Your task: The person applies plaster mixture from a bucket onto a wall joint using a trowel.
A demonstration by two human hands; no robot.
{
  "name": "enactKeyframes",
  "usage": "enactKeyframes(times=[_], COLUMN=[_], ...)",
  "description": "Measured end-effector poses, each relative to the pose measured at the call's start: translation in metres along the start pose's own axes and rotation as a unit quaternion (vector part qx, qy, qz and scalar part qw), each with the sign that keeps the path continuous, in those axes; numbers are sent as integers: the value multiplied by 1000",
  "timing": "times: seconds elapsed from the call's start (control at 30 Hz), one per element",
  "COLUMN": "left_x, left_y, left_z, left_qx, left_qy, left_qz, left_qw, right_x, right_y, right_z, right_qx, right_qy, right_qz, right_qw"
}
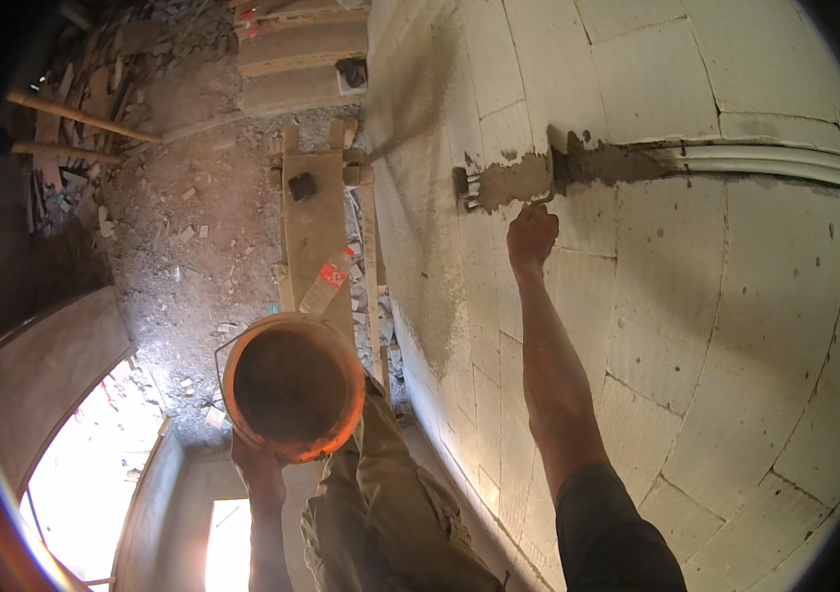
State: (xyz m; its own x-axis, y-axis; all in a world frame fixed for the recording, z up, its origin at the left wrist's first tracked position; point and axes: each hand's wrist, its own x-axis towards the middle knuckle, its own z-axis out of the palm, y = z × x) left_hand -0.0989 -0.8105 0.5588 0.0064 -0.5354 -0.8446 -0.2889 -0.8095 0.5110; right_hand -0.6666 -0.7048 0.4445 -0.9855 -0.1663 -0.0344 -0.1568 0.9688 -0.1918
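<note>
My left hand [258,460] supports an orange bucket [350,400] at its lower left side; most of its fingers are hidden beneath it. Inside, the bucket looks dark brown, and its wire handle hangs off to the left. Stretched up to the wall, my right hand [533,237] is closed round the handle of a trowel [549,187]. Its blade, seen nearly edge-on, meets the wet grey mortar [513,182] that fills a horizontal groove. To the right, white pipes [785,160] run in the same groove, partly covered by mortar at their left end.
A pale block wall [677,296] fills the right side. Below me is a wooden plank platform [319,232] bearing a plastic bottle [326,283] with a red label and a small black object [303,185]. Rubble covers the floor [183,187]; steps [302,59] rise beyond. Poles [84,120] lean at left.
</note>
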Motion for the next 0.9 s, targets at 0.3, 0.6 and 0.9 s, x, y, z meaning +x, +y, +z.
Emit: enactKeyframes(times=[0.3,0.6,0.9], left_x=[-30,-25,-30], left_y=[28,17,5], left_z=[17,0,1], left_qx=[-19,16,-43], left_qy=[39,21,20], left_qz=[4,39,42], left_qw=[999,999,998], right_x=[-6,-16,-66], right_y=[6,59,66], right_z=[-43,-84,-102], right_qx=[177,260,176], right_qy=[85,31,114], right_qz=[-56,-48,-132], right_qw=[979,964,969])
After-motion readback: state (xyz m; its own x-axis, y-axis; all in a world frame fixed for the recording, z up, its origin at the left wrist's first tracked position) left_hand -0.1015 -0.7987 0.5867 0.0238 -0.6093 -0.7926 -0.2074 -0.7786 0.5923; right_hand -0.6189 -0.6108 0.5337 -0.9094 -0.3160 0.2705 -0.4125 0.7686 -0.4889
